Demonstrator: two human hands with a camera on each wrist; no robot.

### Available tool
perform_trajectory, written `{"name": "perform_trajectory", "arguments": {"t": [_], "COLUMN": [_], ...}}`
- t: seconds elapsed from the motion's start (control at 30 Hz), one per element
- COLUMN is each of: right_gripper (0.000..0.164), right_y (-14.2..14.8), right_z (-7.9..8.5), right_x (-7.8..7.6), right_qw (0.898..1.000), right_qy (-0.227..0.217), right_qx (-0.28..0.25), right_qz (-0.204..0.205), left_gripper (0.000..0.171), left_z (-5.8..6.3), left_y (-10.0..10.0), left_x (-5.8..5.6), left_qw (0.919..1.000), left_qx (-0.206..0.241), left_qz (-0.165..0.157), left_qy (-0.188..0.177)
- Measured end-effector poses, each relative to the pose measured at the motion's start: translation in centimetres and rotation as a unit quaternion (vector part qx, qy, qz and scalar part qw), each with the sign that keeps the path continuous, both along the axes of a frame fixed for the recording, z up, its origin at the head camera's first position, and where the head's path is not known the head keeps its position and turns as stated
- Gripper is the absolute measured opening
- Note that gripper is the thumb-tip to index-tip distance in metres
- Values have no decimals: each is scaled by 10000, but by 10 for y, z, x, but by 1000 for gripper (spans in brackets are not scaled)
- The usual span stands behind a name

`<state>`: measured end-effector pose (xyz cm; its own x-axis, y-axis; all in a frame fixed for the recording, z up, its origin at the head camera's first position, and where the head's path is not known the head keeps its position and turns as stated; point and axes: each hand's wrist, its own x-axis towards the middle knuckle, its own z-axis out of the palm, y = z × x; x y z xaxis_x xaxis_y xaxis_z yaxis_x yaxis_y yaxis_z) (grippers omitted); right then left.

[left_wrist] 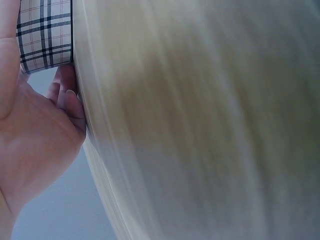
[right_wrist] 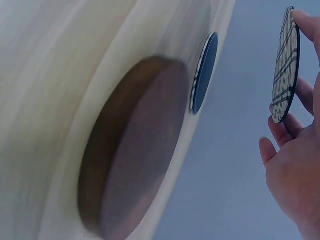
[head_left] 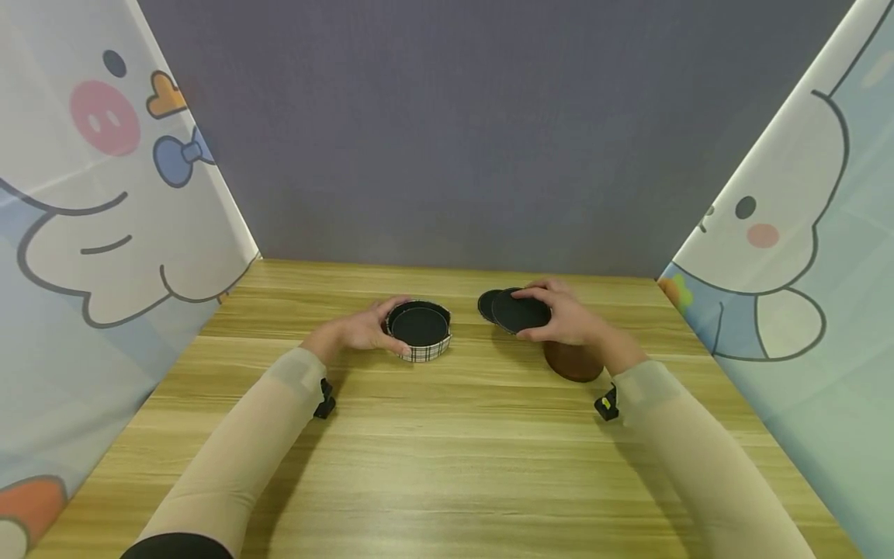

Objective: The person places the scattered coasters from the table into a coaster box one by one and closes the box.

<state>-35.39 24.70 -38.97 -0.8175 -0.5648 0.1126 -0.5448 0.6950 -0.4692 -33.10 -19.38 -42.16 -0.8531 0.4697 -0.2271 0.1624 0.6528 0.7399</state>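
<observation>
Black side up, pinching coaster [head_left: 518, 312] centre-right of frame in right fingers [head_left: 536, 294] and gripping plaid holder [head_left: 429, 352] at centre in left fingers [head_left: 395, 303]: apparently loading step, next likely calling for alignment above it.

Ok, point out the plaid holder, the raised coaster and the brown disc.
Plaid holder [head_left: 427, 353], head view: outer wall.
Raised coaster [head_left: 518, 312], head view: dark upper face.
Brown disc [right_wrist: 146, 150], right wrist view: flat upper face.
</observation>
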Motion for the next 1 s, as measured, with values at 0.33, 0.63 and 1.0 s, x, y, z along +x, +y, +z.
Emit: {"name": "perform_trajectory", "arguments": {"t": [0.33, 0.63, 1.0], "right_gripper": [77, 77, 78], "right_y": [-29, -57, -100], "right_z": [1, 2, -10], "right_x": [9, 11, 11], "right_qw": [9987, 9964, 9948], "right_qy": [209, 81, -308], "right_qx": [-142, -257, -94], "right_qz": [437, 805, 966], "left_gripper": [119, 118, 119], "left_z": [-1, 0, -1], "left_y": [1, 0, 0], "left_x": [1, 1, 0], "left_qw": [10000, 10000, 9998], "left_qx": [41, 40, 90], "left_qz": [35, 55, 103], "left_qy": [3, 39, -117]}}
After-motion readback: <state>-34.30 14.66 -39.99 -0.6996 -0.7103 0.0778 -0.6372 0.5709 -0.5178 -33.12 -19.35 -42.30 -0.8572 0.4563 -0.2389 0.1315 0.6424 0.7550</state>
